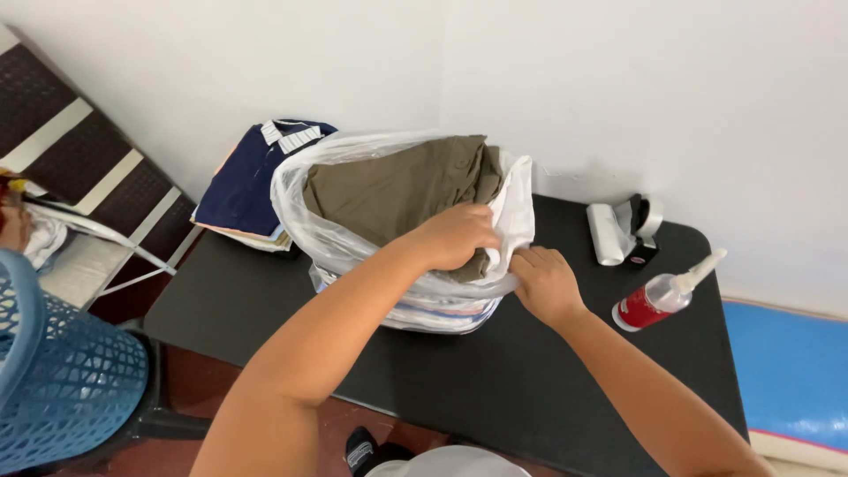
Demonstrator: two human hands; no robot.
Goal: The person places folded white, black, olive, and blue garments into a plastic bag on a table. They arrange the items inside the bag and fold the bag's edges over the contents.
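Head view: the left hand (455, 237) has its fingers curled tight around the near rim of the clear plastic bag (331, 231), knuckles up, forearm reaching in from the near left. The right hand (545, 283) pinches the same rim just to the right, fingers pressed together, wrist low over the black bench (495, 371). The bag stands mouth-up at the bench's far middle, holding an olive garment (397, 190) whose long axis runs left to right. A folded navy shirt (256, 181) lies just left; a red-capped squeeze bottle (662, 299) lies right.
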